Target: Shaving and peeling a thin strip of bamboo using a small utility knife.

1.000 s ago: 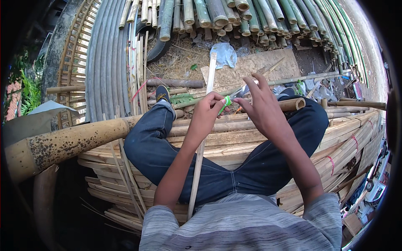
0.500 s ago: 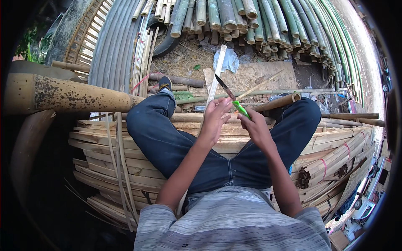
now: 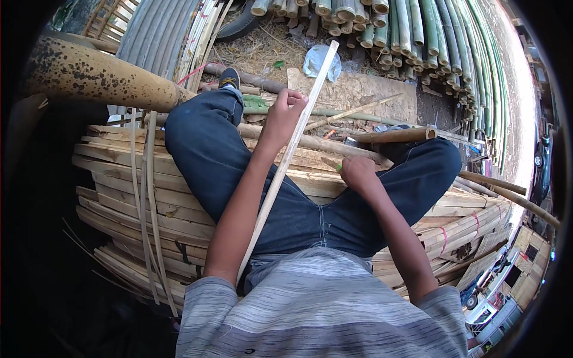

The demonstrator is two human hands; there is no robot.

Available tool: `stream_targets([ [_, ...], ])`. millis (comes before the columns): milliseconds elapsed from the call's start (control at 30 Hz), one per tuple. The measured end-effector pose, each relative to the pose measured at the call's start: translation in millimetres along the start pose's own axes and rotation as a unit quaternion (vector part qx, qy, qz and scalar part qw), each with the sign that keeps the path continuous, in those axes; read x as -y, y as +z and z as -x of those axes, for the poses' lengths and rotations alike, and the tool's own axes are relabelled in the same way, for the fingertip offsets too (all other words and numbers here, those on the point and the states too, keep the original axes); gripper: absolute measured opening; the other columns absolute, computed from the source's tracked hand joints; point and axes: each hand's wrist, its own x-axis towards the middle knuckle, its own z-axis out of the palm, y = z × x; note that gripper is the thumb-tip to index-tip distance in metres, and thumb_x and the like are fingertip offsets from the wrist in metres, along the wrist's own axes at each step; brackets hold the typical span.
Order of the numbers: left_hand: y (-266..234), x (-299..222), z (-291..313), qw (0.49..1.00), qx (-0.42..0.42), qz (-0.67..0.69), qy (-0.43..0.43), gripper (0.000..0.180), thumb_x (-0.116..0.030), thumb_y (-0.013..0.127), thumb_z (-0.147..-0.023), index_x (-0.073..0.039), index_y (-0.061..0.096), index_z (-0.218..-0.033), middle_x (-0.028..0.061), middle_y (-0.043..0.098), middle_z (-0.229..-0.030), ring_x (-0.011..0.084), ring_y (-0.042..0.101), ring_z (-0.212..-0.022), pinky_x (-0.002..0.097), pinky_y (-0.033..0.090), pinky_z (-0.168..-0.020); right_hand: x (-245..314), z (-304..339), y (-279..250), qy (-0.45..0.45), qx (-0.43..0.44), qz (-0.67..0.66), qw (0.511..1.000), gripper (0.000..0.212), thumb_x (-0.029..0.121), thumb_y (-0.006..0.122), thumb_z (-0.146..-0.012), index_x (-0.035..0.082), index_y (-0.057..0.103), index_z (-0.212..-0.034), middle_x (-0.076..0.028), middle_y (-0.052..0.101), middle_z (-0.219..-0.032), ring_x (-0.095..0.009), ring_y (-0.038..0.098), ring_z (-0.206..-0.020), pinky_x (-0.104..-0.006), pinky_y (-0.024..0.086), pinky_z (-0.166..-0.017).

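A long pale bamboo strip [image 3: 287,156] slants from beside my left arm, across my lap, to a blue plastic bag beyond. My left hand [image 3: 282,122] is closed at the strip's left edge, fingers bent and fingertips against it; the far side of the grip is hidden. Lower and to the right, over my right thigh, my right hand [image 3: 360,173] is wrapped round a knife [image 3: 330,163]. Only a bit of its green handle shows, and the blade points left, apart from the strip.
I sit on stacked split bamboo [image 3: 143,206]. A thick bamboo pole [image 3: 113,74] juts in at the left; a shorter bamboo piece [image 3: 394,136] lies by my right knee. Ahead are a flattened cardboard sheet [image 3: 388,98], the blue plastic bag [image 3: 316,62], a tyre [image 3: 240,25] and piled green bamboo poles [image 3: 412,36].
My right hand has lowered the knife away from my left hand, and its blade has turned from pointing up to pointing left. My left hand has shifted left and closed at the strip.
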Motion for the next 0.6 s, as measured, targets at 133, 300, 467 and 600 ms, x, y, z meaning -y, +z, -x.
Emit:
stream_targets([
  [133, 1.3, 3.0, 0.0, 0.998, -0.010, -0.063, 0.006, 0.031, -0.032, 0.059, -0.092, -0.005, 0.054, -0.106, 0.0064, 0.061, -0.098, 0.0137, 0.062, -0.082, 0.0275, 0.048, -0.071, 3.3, -2.1, 4.3, 0.028, 0.023, -0.018, 0.999, 0.020, 0.018, 0.052, -0.080, 0.003, 0.065, -0.076, -0.019, 0.067, -0.073, -0.033, 0.068, -0.068, -0.0457, 0.054, -0.060],
  [300, 2.7, -6.6, 1.6, 0.995, -0.013, -0.102, 0.019, 0.032, -0.030, 0.060, -0.091, -0.003, 0.053, -0.107, 0.0098, 0.064, -0.095, 0.0162, 0.063, -0.080, 0.0302, 0.049, -0.072, -0.4, -5.7, 15.2, 0.048, 0.008, -0.034, 0.998, 0.018, 0.017, 0.056, -0.077, 0.003, 0.066, -0.073, -0.019, 0.066, -0.071, -0.034, 0.067, -0.067, -0.0454, 0.054, -0.061],
  [467, 5.7, -7.6, 5.4, 0.989, -0.002, -0.143, 0.024, 0.035, -0.026, 0.065, -0.088, -0.002, 0.051, -0.111, 0.0135, 0.065, -0.095, 0.0209, 0.065, -0.083, 0.0328, 0.050, -0.072, -4.6, -13.6, 14.8, 0.058, -0.059, -0.046, 0.995, 0.016, 0.015, 0.059, -0.074, 0.003, 0.064, -0.065, -0.021, 0.064, -0.066, -0.035, 0.065, -0.062, -0.0452, 0.053, -0.057],
  [600, 7.9, -5.4, 3.6, 0.988, 0.021, -0.153, 0.004, 0.039, -0.022, 0.067, -0.086, -0.002, 0.049, -0.114, 0.0152, 0.066, -0.098, 0.0225, 0.066, -0.085, 0.0347, 0.051, -0.073, -4.4, -13.7, 11.0, 0.039, -0.049, -0.025, 0.998, 0.022, 0.011, 0.050, -0.081, 0.004, 0.066, -0.067, -0.018, 0.064, -0.065, -0.033, 0.066, -0.061, -0.0437, 0.052, -0.054],
])
